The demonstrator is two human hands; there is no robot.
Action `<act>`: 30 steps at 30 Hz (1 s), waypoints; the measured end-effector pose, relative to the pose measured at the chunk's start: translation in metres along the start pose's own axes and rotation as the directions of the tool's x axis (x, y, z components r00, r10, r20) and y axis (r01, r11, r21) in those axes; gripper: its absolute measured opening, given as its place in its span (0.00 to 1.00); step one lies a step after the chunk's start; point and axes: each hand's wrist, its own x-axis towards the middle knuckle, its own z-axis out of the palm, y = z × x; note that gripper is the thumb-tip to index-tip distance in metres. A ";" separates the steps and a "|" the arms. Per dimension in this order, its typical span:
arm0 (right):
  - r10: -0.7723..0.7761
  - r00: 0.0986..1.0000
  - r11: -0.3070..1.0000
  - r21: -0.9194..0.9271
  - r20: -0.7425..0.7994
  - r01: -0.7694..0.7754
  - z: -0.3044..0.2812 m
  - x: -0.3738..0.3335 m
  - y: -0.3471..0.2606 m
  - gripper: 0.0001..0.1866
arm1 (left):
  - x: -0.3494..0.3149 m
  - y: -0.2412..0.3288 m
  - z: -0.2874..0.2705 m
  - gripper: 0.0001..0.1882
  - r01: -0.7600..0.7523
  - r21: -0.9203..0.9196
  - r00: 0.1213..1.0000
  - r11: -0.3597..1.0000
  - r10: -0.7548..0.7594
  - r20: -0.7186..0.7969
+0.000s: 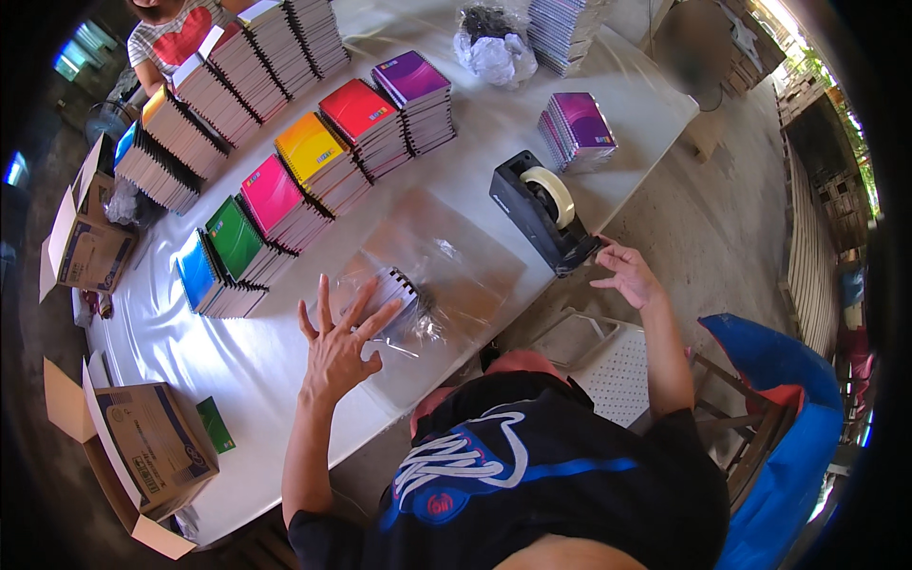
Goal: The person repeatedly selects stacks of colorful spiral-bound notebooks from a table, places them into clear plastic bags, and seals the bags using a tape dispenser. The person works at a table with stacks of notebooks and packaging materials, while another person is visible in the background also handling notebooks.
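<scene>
1. One spiral-bound book with a dark coil lies on the worktop before us, under or inside glossy clear plastic film; our fingers hide part of it, so we cannot tell which.
2. Smooth and wrinkled, the film spreads toward the near edge over a pale, shiny covering.
3. Just beyond its right side we have a black tape dispenser with a cream, ring-shaped roll, and behind that a short purple notebook stack.
4. Left of the film, a curved row of coil-bound stacks walls off the far side: blue, green, pink, yellow, red and purple covers.
5. Further out we see two open cardboard cartons at the left, crumpled plastic at the far edge, and a co-worker across from us.
6. Our left hand is over the book, fingers spread wide; contact is unclear.
7. Our right hand is at the dispenser's near end, fingers partly fanned; whether they pinch tape, we cannot tell.
</scene>
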 end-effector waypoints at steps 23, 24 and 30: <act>-0.224 0.766 0.090 -0.770 0.603 0.632 0.277 0.077 -0.126 0.49 | 0.000 -0.002 -0.001 0.57 -0.035 0.033 0.999 0.999 0.033 0.037; -0.143 0.805 0.127 -0.796 0.575 0.591 0.272 0.074 -0.132 0.49 | 0.000 -0.001 -0.001 0.55 -0.042 0.032 0.998 0.999 0.040 0.044; -0.421 0.303 0.092 -0.292 0.855 0.952 0.226 0.062 -0.104 0.43 | -0.002 -0.007 0.004 0.49 -0.013 -0.252 0.997 0.968 0.030 0.065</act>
